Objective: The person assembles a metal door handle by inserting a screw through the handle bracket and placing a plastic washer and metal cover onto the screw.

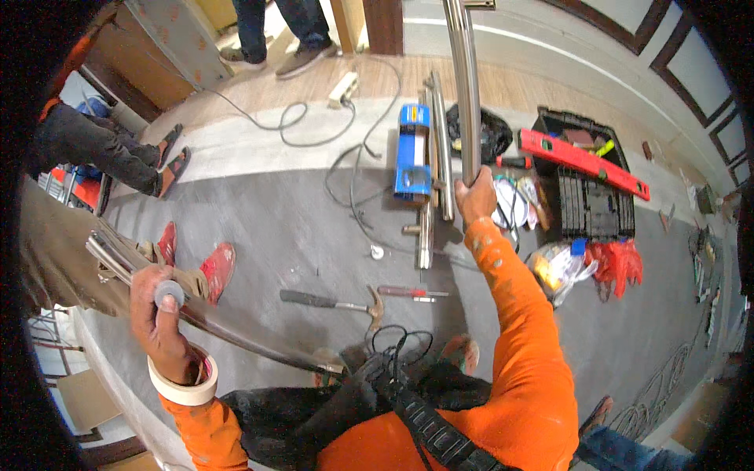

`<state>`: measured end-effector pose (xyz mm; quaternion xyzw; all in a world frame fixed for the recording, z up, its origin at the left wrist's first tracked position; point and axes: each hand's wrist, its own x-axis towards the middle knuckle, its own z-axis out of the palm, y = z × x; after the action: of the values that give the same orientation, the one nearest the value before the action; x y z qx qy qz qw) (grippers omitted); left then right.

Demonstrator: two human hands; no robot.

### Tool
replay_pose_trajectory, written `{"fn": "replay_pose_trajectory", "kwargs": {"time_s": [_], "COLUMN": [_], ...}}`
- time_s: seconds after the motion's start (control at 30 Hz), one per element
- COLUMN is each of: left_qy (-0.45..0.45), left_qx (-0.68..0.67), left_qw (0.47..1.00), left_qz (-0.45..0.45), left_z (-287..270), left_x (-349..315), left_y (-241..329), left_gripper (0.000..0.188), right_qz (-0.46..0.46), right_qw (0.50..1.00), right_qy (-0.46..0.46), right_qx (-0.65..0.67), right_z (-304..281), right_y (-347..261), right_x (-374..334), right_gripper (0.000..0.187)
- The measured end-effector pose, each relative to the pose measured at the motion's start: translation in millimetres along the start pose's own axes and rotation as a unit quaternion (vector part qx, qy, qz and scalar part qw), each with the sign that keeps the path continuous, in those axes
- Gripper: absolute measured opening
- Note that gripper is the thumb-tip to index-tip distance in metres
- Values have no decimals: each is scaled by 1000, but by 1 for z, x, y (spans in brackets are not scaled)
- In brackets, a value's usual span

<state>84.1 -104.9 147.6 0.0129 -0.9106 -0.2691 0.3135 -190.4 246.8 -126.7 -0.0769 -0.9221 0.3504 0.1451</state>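
Observation:
My right hand point(477, 198) is closed around the near end of a shiny metal tube point(465, 94) that points away from me and runs out of the top of the picture. At the left, my left hand point(159, 322) grips a long curved metal tube point(236, 339), with the thumb against a round grey disc-like end piece point(169, 294). A roll of cream masking tape point(183, 386) sits around my left wrist. On the grey floor between my arms lie a claw hammer point(334, 303) and a red-handled screwdriver point(407, 291).
A red spirit level point(585, 163) lies across an open black toolbox point(594, 208). Beside it are plastic bags point(616, 263). A blue box point(413, 153) and metal tubes point(441, 157) lie ahead, near a cable and white power strip point(343, 89). Other people's legs point(102, 145) stand left and far.

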Motion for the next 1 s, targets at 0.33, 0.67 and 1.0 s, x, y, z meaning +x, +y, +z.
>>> {"fn": "replay_pose_trajectory", "kwargs": {"time_s": [0.33, 0.67, 1.0], "left_qy": [7, 12, 23], "left_qx": [-11, -6, -12], "left_qw": [1000, 999, 1000], "left_qz": [21, 32, 12], "left_z": [-5, -9, -11], "left_x": [3, 4, 1], "left_y": [8, 10, 4], "left_gripper": [23, 22, 23], "right_qz": [-127, -195, -238], "right_qw": [984, 979, 950], "right_qy": [119, 55, 155], "right_qx": [27, -12, -129], "right_z": [-36, -26, -34], "right_y": [-69, -96, -88], "right_x": [7, -18, -3], "right_gripper": [47, 43, 42]}}
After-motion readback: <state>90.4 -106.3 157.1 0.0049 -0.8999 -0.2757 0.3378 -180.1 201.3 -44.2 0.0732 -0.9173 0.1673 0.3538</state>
